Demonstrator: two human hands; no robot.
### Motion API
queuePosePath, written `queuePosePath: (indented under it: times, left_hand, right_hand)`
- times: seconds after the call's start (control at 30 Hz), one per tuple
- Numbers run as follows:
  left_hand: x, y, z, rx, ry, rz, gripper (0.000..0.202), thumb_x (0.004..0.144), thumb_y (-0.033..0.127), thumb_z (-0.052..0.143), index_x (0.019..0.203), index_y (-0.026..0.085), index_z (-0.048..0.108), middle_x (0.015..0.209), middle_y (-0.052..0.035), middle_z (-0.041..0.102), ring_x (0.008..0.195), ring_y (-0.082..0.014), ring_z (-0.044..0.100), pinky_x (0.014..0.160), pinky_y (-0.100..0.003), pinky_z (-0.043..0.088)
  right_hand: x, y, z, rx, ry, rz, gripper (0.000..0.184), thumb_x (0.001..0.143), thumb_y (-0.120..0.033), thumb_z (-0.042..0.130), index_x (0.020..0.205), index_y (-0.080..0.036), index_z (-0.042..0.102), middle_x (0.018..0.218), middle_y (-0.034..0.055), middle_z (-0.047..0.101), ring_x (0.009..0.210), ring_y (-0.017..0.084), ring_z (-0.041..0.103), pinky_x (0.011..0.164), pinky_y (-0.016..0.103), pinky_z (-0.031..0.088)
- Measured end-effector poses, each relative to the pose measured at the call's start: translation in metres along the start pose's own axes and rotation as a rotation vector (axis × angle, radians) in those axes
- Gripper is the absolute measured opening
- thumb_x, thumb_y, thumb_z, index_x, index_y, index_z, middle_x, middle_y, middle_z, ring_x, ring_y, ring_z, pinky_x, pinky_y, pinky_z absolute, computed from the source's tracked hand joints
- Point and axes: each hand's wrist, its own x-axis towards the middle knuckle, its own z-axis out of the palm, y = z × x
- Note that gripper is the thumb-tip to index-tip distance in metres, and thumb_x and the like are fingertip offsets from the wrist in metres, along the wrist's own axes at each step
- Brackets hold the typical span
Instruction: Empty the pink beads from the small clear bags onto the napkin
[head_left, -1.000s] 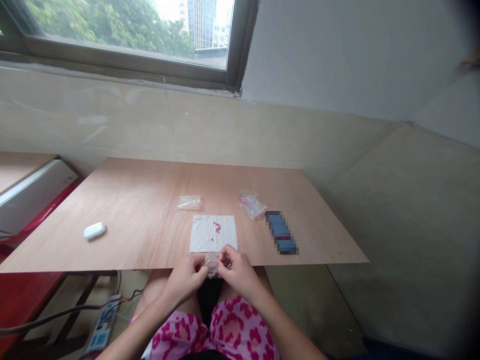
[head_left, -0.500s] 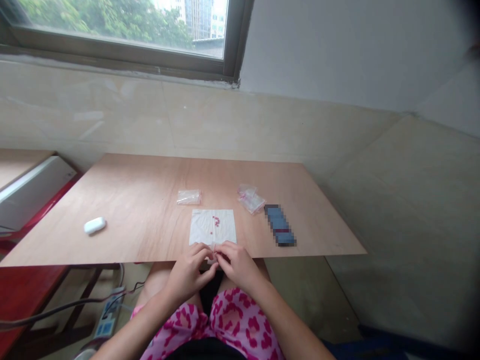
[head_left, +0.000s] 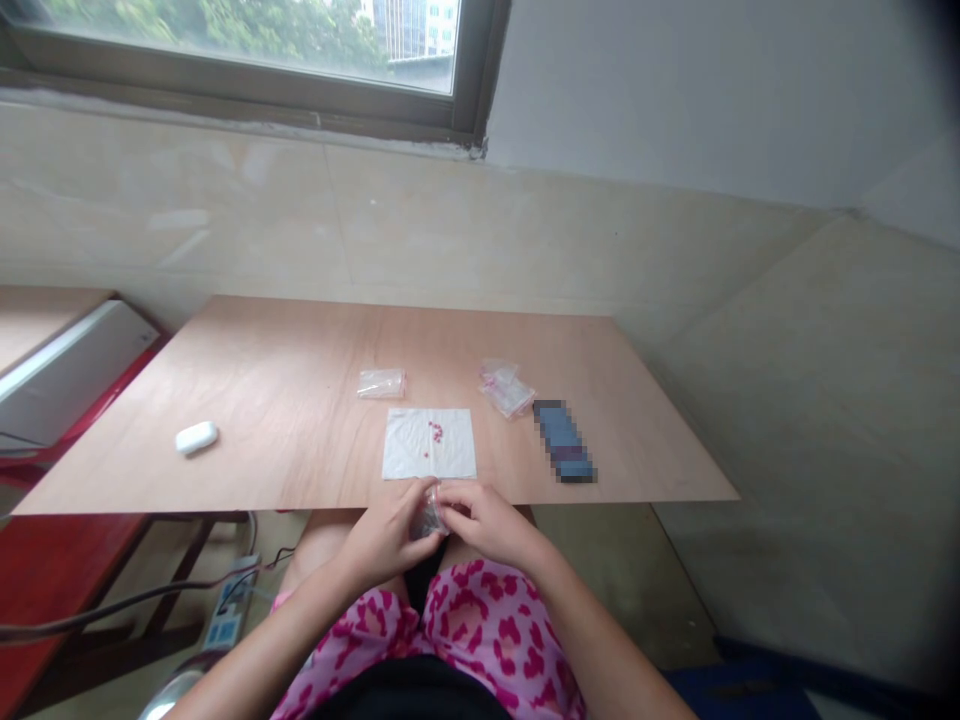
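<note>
Between my two hands, at the table's front edge, is a small clear plastic bag (head_left: 430, 513). My left hand (head_left: 390, 525) grips its left side, fingers curled around it. On the other side, my right hand (head_left: 480, 515) pinches the bag with bent fingers. Whatever the bag contains is too small to make out. Just beyond my fingertips lies a white tissue (head_left: 405, 445), spread flat. Several tiny red beads (head_left: 437, 432) are scattered on it.
Behind the tissue lies a clear plastic bag (head_left: 382, 384), with a pile of more clear bags (head_left: 507, 388) to its right. A phone (head_left: 562, 440), blurred out, is at the right. A white earbud case (head_left: 196, 438) sits at the left of the wooden table (head_left: 285, 400).
The plastic bag now shows more plainly between my hands, and my right fingers have shifted on it. The view has tipped slightly downward. The beads and tissue stay as they were.
</note>
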Motion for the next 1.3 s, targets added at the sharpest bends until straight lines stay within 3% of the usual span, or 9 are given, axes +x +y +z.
queuePosePath:
  times: [0.13, 0.23, 0.47, 0.63, 0.73, 0.83, 1.03, 1.13, 1.3]
  left_hand:
    - [0.001, 0.006, -0.007, -0.010, -0.086, 0.067, 0.058, 0.083, 0.017, 0.065, 0.139, 0.027, 0.055, 0.126, -0.0104, 0.067, 0.114, -0.0315, 0.063, 0.098, -0.045, 0.049]
    - [0.003, 0.010, -0.011, -0.015, -0.103, 0.073, 0.052, 0.082, 0.017, 0.067, 0.132, 0.027, 0.060, 0.121, -0.0092, 0.069, 0.110, -0.0305, 0.064, 0.096, -0.043, 0.049]
    - [0.006, 0.002, -0.018, 0.022, -0.136, 0.087, 0.059, 0.083, 0.039, 0.082, 0.135, 0.027, 0.059, 0.128, -0.0108, 0.068, 0.113, -0.0325, 0.064, 0.096, -0.043, 0.050]
    - [0.005, -0.005, -0.018, 0.088, -0.126, 0.089, 0.056, 0.087, 0.052, 0.078, 0.134, 0.027, 0.059, 0.126, -0.0107, 0.068, 0.111, -0.0313, 0.065, 0.095, -0.043, 0.052]
    - [0.005, -0.007, -0.015, 0.115, -0.110, 0.098, 0.050, 0.091, 0.055, 0.073, 0.131, 0.026, 0.060, 0.122, -0.0110, 0.069, 0.108, -0.0301, 0.066, 0.093, -0.043, 0.053]
    - [0.004, -0.007, -0.012, 0.126, -0.095, 0.099, 0.054, 0.091, 0.059, 0.071, 0.131, 0.025, 0.059, 0.116, -0.0112, 0.070, 0.103, -0.0295, 0.068, 0.089, -0.043, 0.054]
    - [0.004, -0.003, -0.015, 0.100, -0.113, 0.118, 0.060, 0.091, 0.063, 0.069, 0.136, 0.026, 0.056, 0.121, -0.0117, 0.070, 0.108, -0.0309, 0.068, 0.092, -0.045, 0.054]
    - [0.003, -0.005, -0.015, 0.115, -0.115, 0.109, 0.057, 0.091, 0.063, 0.069, 0.133, 0.025, 0.057, 0.119, -0.0110, 0.070, 0.105, -0.0301, 0.068, 0.090, -0.044, 0.054]
    - [0.003, -0.010, -0.012, 0.145, -0.113, 0.095, 0.046, 0.094, 0.060, 0.067, 0.122, 0.023, 0.063, 0.112, -0.0103, 0.071, 0.101, -0.0288, 0.069, 0.087, -0.041, 0.055]
  right_hand:
    - [-0.002, 0.003, 0.001, 0.028, -0.096, 0.066, 0.007, 0.085, -0.018, 0.070, 0.079, -0.020, 0.070, 0.072, -0.0033, 0.062, 0.065, 0.014, 0.054, 0.060, 0.023, 0.038]
    - [-0.002, 0.005, 0.002, -0.032, -0.064, 0.087, 0.009, 0.083, -0.017, 0.073, 0.075, -0.019, 0.069, 0.072, -0.0034, 0.063, 0.065, 0.013, 0.055, 0.059, 0.023, 0.037]
    - [-0.002, 0.016, 0.000, -0.068, -0.084, 0.094, 0.005, 0.084, -0.023, 0.076, 0.087, -0.019, 0.076, 0.082, -0.0016, 0.070, 0.071, 0.015, 0.061, 0.063, 0.024, 0.041]
    - [-0.001, 0.020, 0.000, -0.088, -0.088, 0.119, 0.006, 0.086, -0.022, 0.073, 0.090, -0.019, 0.076, 0.085, -0.0009, 0.072, 0.074, 0.016, 0.063, 0.067, 0.024, 0.043]
    - [0.001, 0.017, 0.003, -0.058, -0.073, 0.104, 0.015, 0.091, -0.019, 0.064, 0.078, -0.019, 0.072, 0.081, -0.0008, 0.070, 0.078, 0.016, 0.063, 0.070, 0.024, 0.043]
    - [0.001, 0.016, 0.005, 0.008, -0.128, 0.162, 0.027, 0.093, -0.018, 0.057, 0.068, -0.018, 0.066, 0.068, -0.0019, 0.066, 0.066, 0.014, 0.059, 0.063, 0.023, 0.040]
    - [-0.001, 0.017, 0.004, -0.021, -0.089, 0.167, 0.014, 0.087, -0.031, 0.073, 0.081, -0.018, 0.073, 0.074, -0.0022, 0.069, 0.067, 0.014, 0.057, 0.061, 0.023, 0.037]
    - [-0.001, 0.019, 0.004, 0.002, -0.103, 0.162, 0.012, 0.088, -0.024, 0.068, 0.079, -0.018, 0.073, 0.074, -0.0020, 0.069, 0.069, 0.014, 0.060, 0.062, 0.023, 0.040]
    - [-0.002, 0.025, 0.009, 0.082, -0.187, 0.267, 0.025, 0.090, -0.016, 0.053, 0.069, -0.018, 0.066, 0.062, -0.0029, 0.062, 0.053, 0.013, 0.059, 0.050, 0.022, 0.039]
